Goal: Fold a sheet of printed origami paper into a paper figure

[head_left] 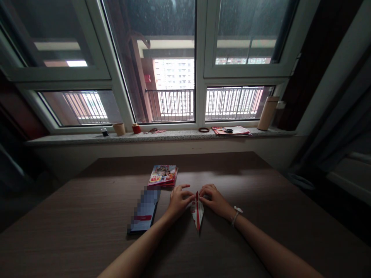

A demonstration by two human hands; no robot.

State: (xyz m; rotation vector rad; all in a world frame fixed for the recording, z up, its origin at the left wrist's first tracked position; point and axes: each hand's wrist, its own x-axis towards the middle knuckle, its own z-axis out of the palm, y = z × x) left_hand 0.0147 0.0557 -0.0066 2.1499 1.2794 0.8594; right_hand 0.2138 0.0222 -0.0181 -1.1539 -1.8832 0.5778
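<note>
A folded piece of red-and-white paper (197, 213), narrow and pointed toward me, lies on the brown table (87, 231). My left hand (179, 200) pinches its far end from the left with curled fingers. My right hand (213, 200) presses and pinches the same far end from the right; a pale bracelet sits on that wrist. Both hands meet at the paper's top fold.
A stack of colourful leaflets (162, 175) lies just beyond my left hand. A dark phone (144, 212) lies flat to its left. The windowsill (162, 136) holds a paper cup (119, 128), a small red pot (136, 128), papers with scissors (230, 131) and a tall flask (267, 112).
</note>
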